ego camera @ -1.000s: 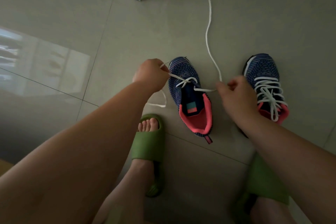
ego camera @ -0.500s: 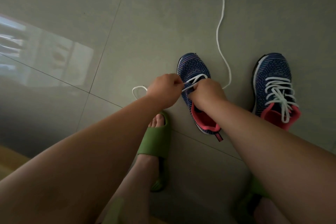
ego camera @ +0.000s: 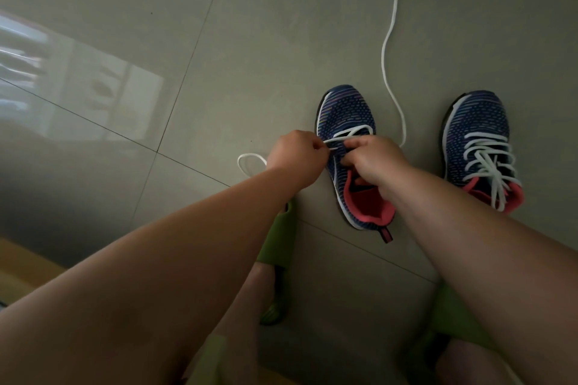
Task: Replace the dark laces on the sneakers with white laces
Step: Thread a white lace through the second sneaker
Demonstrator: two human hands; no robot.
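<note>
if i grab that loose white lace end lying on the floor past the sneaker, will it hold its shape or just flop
Most likely it flops: the white lace lies in soft wavy curves on the floor, so it looks limp. It seems thin and light. Pulling it may tug the sneaker, since it runs into the eyelets.

Both hands on white lace over left sneaker.

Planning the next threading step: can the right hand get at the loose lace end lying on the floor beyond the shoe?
Probably yes. The lace end lies on bare floor with nothing on it, but the right hand is busy at the shoe and must let go first.
</note>
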